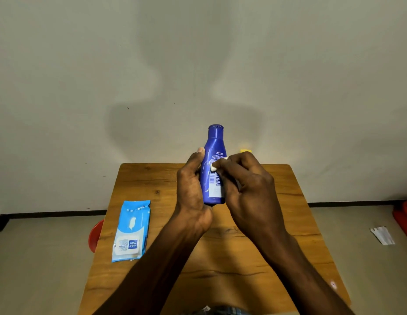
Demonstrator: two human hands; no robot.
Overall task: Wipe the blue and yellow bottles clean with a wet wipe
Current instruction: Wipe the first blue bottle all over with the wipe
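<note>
Head view: left hand (191, 192) is gripping the blue bottle (213, 164) around its lower body, fingers curled behind it, thumb up along the near-left edge. Bottle is being held upright above the wooden table (277, 223), cap on top, back label with barcode facing the camera. Right hand (250, 189) is pinching a small folded wet wipe (213, 167) in its fingertips and pressing it on the label, just right of the left thumb and above the barcode. Only a white corner of the wipe is showing. Behind the right hand's knuckles a yellow bit is peeking out, probably the yellow bottle (245, 151), mostly hidden. Wipes pack (132, 230) is lying flat on the table, well left of the gripping hand and nearer the camera. Red object (94, 235) is sitting on the floor past the table's left edge.
</note>
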